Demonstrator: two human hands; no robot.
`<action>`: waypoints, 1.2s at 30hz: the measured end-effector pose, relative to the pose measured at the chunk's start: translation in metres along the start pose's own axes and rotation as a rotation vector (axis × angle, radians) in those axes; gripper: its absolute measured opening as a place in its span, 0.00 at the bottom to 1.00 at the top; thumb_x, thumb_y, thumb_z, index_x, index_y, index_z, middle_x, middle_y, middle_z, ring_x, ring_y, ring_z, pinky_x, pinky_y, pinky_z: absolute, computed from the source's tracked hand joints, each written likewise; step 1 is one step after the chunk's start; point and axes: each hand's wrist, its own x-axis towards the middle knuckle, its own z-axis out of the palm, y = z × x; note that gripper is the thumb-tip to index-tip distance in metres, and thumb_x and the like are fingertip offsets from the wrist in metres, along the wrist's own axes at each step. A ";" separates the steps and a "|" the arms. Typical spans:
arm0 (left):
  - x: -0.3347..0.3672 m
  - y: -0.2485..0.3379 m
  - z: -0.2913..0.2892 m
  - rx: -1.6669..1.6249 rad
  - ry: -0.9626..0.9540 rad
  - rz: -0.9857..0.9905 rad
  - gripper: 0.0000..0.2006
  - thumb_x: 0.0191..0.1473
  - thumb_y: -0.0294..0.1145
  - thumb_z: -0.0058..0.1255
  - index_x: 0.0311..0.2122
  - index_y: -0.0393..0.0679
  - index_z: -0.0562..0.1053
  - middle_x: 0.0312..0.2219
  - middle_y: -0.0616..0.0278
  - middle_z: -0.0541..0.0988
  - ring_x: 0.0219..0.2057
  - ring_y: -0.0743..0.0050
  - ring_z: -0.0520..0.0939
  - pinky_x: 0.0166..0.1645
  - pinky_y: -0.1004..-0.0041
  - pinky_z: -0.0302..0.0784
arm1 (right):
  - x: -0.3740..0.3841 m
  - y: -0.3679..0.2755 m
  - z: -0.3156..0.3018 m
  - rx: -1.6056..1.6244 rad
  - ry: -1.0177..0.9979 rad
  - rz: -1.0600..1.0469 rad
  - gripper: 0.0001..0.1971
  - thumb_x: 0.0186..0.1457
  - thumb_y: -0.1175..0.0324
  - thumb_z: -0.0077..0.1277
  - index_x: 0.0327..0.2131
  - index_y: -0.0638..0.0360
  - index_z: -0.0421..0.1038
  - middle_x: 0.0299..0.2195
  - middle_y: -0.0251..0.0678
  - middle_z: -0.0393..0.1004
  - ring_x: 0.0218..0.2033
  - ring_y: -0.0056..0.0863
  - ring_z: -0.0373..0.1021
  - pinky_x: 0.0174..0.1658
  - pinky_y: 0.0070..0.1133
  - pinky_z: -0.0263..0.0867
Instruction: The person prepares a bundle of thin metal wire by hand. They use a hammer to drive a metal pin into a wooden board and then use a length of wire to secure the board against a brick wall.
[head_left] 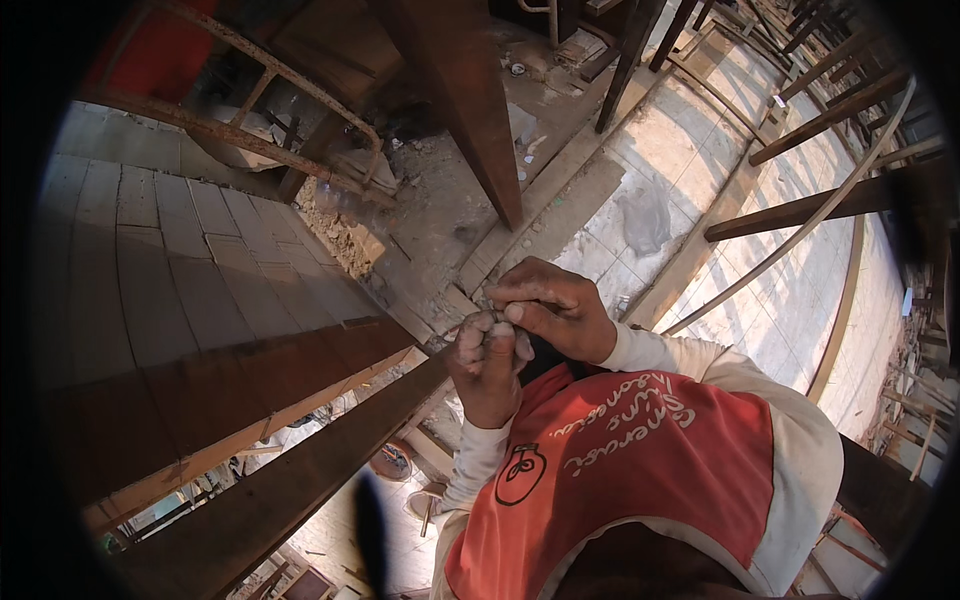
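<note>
My left hand (487, 368) and my right hand (557, 306) come together in front of my chest, fingertips almost touching. Grey dust coats the fingers of both. The left fingers are curled in, with the thumb pointing up. On the right hand, thumb and forefinger are pinched together just above the left fingertips. Whatever lies between the fingers is too small or hidden to make out. Beyond the hands, a dark wooden post (455, 100) narrows downward. To the left, a brown wooden beam (230, 405) edges a surface of grey rectangular slabs (190, 265).
A second long beam (290, 470) slants below the first. A rusty metal frame (250, 130) stands at the far left. Rubble lies about the post's foot. On the right, dark timbers (820, 210) and a thin pole cross above a pale tiled floor (760, 275); a grey plastic sheet (645, 220) lies there.
</note>
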 end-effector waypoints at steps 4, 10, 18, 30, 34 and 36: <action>-0.003 -0.001 -0.006 0.075 0.060 0.075 0.10 0.57 0.33 0.50 0.38 0.39 0.69 0.20 0.66 0.74 0.18 0.85 0.70 0.22 0.85 0.59 | 0.006 0.002 0.003 -0.046 -0.055 -0.044 0.12 0.55 0.75 0.51 0.43 0.65 0.74 0.39 0.41 0.73 0.41 0.30 0.71 0.42 0.22 0.66; -0.006 -0.003 -0.007 -0.008 0.132 0.106 0.11 0.58 0.34 0.49 0.40 0.38 0.68 0.21 0.66 0.73 0.20 0.87 0.68 0.23 0.86 0.59 | 0.017 -0.001 0.008 -0.098 -0.117 -0.074 0.11 0.54 0.75 0.52 0.42 0.62 0.74 0.39 0.40 0.73 0.40 0.27 0.71 0.39 0.20 0.67; 0.006 -0.008 -0.021 -0.099 0.115 0.074 0.09 0.58 0.35 0.48 0.37 0.40 0.68 0.17 0.66 0.71 0.15 0.86 0.65 0.20 0.85 0.56 | 0.040 0.001 0.010 -0.299 -0.184 -0.154 0.05 0.50 0.77 0.53 0.33 0.61 0.70 0.39 0.39 0.70 0.41 0.35 0.68 0.43 0.25 0.65; 0.021 -0.022 -0.041 -0.142 0.174 -0.079 0.07 0.60 0.31 0.41 0.38 0.42 0.70 0.18 0.66 0.72 0.16 0.87 0.64 0.20 0.85 0.57 | 0.065 0.032 0.008 -0.380 -0.439 -0.166 0.08 0.48 0.81 0.51 0.34 0.62 0.68 0.42 0.42 0.73 0.42 0.42 0.69 0.42 0.29 0.67; 0.036 -0.019 -0.051 -0.147 0.201 -0.096 0.07 0.60 0.30 0.40 0.38 0.42 0.71 0.21 0.65 0.73 0.17 0.87 0.65 0.21 0.85 0.58 | 0.075 0.058 0.015 -0.244 -0.414 -0.022 0.06 0.51 0.80 0.49 0.34 0.62 0.69 0.41 0.42 0.74 0.40 0.39 0.72 0.41 0.25 0.68; 0.046 -0.017 -0.057 -0.142 0.239 -0.077 0.07 0.60 0.29 0.40 0.38 0.41 0.71 0.22 0.65 0.74 0.18 0.87 0.65 0.21 0.85 0.58 | 0.086 0.066 0.020 -0.259 -0.419 0.058 0.05 0.55 0.79 0.46 0.36 0.63 0.69 0.40 0.42 0.74 0.38 0.33 0.73 0.40 0.23 0.69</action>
